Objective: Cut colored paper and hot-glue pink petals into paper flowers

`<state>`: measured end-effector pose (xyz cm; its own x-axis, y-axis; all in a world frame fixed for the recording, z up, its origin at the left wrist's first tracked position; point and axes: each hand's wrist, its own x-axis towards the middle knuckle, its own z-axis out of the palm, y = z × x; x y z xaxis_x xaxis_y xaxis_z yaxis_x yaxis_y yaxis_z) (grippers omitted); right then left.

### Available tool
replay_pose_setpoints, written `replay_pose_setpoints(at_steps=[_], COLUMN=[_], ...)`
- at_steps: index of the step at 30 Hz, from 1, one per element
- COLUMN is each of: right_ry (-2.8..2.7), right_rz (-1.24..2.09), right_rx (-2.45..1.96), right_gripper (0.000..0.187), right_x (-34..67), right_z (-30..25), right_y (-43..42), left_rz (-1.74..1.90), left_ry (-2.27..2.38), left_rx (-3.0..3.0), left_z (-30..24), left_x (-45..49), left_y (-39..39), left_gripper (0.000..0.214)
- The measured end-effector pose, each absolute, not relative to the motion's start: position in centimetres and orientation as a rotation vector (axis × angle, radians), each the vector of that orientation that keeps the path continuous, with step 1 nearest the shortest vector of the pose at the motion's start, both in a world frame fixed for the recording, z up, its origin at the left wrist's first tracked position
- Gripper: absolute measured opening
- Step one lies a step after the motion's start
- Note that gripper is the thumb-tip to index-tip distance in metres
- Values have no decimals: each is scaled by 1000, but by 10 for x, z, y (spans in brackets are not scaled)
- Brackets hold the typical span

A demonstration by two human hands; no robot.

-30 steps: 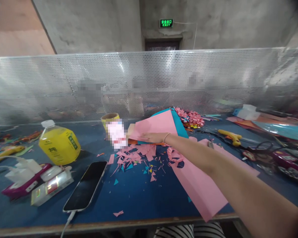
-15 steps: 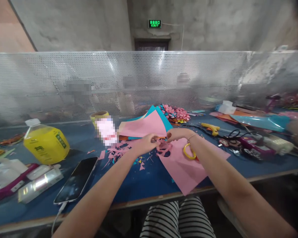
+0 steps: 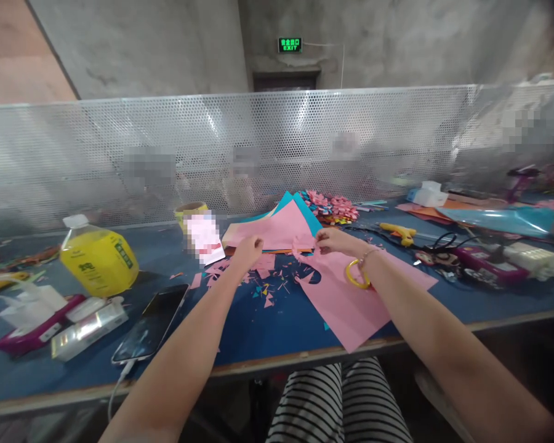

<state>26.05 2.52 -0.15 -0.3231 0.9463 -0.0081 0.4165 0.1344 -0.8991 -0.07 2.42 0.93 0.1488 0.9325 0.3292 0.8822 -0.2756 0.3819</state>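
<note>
My right hand (image 3: 335,241) pinches the edge of a curly pink paper cutout (image 3: 301,246), which hangs just left of the fingers. To its left, my left hand (image 3: 250,251) is closed, apart from the cutout; whether its fingertips hold a scrap cannot be seen. Beneath my right forearm lies a large pink paper sheet (image 3: 351,314) with a curved bite out of its left side. A yellow ring-shaped handle (image 3: 356,274), probably of scissors, rests on that sheet by my right wrist. Behind both hands is a stack of pink and blue paper (image 3: 277,227).
Paper scraps (image 3: 268,292) litter the blue table. At left are a phone with a lit screen (image 3: 205,237), a dark phone (image 3: 152,323), a yellow bottle (image 3: 99,258) and a power strip (image 3: 41,329). Pink paper flowers (image 3: 335,209) and a yellow glue gun (image 3: 397,234) lie at right.
My left hand has moved left, away from my right hand and the pink cutout. My right hand keeps the cutout, now raised slightly over the stack's front edge. The view has shifted slightly.
</note>
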Motion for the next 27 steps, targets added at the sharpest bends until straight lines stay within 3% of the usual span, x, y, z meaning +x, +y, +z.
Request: replay_pose_setpoints(at_steps=[7,12,15,21,27], right_ry=[-1865,-2046,-2086,-2188,-2537], right_rz=[1184,287,67,27,200], right_rx=[-1322,-1728,-1947,-2127,-1736], right_gripper=[17,25,23,33,30], right_x=[238,268,298,317,289], right_z=[-7,7,9,-1,-2], right_y=[22,28,30,29,30], left_rz=[691,383,296,329,393], left_ry=[1641,1647,1682,1671,1723], left_rx=[2456,2621,2605,2604,2537], left_z=[-5,-20,-20,-18,-22], left_x=[5,4,2,0,0], left_y=[26,29,29,31,35], left_gripper=[33,45,41,35,32])
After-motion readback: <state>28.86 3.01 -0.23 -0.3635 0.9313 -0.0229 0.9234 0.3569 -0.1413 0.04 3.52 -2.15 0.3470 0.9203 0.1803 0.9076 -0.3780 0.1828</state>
